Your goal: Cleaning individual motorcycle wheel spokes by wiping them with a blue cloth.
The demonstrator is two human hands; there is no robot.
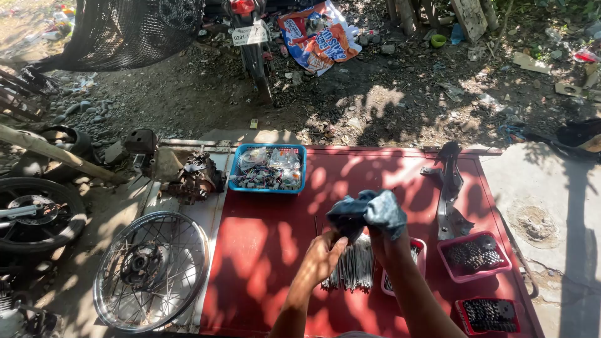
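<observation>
1. Blue-grey cloth is bunched over the right hand, whose fingers are closed inside it; whether a spoke sits in the rag I cannot tell
2. The left hand pinches the cloth's lower edge from the side, fingers curled
3. A heap of metal spokes lies on the red surface just below both hands, some in a pink tray
4. Judging by that full heap, most wiping looks left to do
5. A bare spoked wheel lies left; sprockets fill two trays at right
</observation>
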